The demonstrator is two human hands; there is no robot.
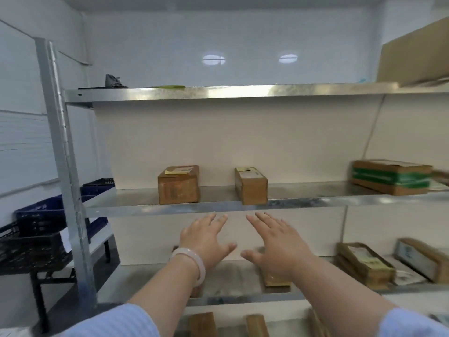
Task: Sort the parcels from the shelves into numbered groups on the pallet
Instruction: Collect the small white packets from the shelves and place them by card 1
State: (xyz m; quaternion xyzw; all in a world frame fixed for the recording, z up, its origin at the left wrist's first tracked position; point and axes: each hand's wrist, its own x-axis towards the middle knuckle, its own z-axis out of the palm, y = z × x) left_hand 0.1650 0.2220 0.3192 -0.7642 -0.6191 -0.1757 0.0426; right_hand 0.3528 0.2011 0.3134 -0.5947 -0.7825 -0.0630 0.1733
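Striped sleeves (116,322) at bottom edge, both arms extended. Left hand (206,242) and right hand (277,246): fingers straight and spread, palms down, holding nothing, just below the middle shelf (170,210) edge. On that shelf: 2 small parcels (178,184) above the hands, 1 green-taped parcel (391,177) far right. Lower shelf parcels (364,266): several, count unclear through blur. Pallet not in view. Judgement: sorting unfinished, at least 5 parcels left to move, no pickup begun yet.
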